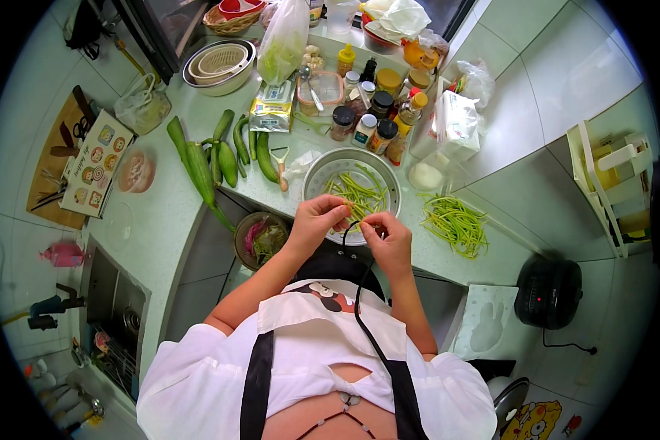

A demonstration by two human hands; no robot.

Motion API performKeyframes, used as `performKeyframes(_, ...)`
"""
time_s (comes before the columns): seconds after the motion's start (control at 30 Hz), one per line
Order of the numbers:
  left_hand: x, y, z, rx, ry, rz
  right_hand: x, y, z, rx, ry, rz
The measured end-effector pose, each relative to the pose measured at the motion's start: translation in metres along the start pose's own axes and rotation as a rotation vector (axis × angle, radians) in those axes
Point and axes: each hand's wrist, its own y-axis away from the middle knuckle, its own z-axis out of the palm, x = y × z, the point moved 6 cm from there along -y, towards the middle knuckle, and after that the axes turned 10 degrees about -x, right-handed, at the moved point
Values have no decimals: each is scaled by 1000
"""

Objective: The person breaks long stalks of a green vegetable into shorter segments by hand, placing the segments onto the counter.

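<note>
My left hand (pixel 321 226) and my right hand (pixel 389 240) meet over the near part of a round metal bowl (pixel 312 178). Both are closed in a pinch, fingertips almost touching, around what looks like a thin green bean, mostly covered by the fingers. Broken lengths of green bean (pixel 359 188) lie in the bowl. To its right, on the counter, rests a loose pile of long whole green beans (pixel 455 224). A black cord (pixel 358 301) hangs down my front and curves up close to my right fingertips.
Left of the bowl lie a peeler (pixel 281 172), cucumbers (pixel 265 158) and long green gourds (pixel 198 167). A waste bin (pixel 243 246) stands below the counter edge. Jars and bottles (pixel 381 104) crowd the back. A sink (pixel 117 293) is at left, a black cooker (pixel 548 292) at right.
</note>
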Motion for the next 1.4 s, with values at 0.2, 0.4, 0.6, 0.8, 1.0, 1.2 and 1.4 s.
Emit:
performKeyframes(0.2, 3, -1, 4, -5, -152, 11, -12, -1, 2, -35, 181, -61)
performKeyframes(0.4, 4, -1, 8, 0, -308, 78, -4, 3, -3, 10, 104, -31)
performKeyframes(0.6, 17, 3, 23, -46, -799, 290, -10, 3, -13, 95, 32, 4)
performKeyframes(0.8, 9, 18, 0, 21, -1017, 185, 30, -12, -30, 220, 27, 44)
performKeyframes(1.0, -6, 60, -88, 288, -1164, -22, 77, -26, -10, 114, 200, 149)
performKeyframes(1.2, -21, 94, -155, 434, -1403, -382, 77, -44, 5, 30, 383, 101)
performKeyframes(1.4, -37, 101, -192, 498, -1536, -571, 90, -29, -16, 113, 286, 137)
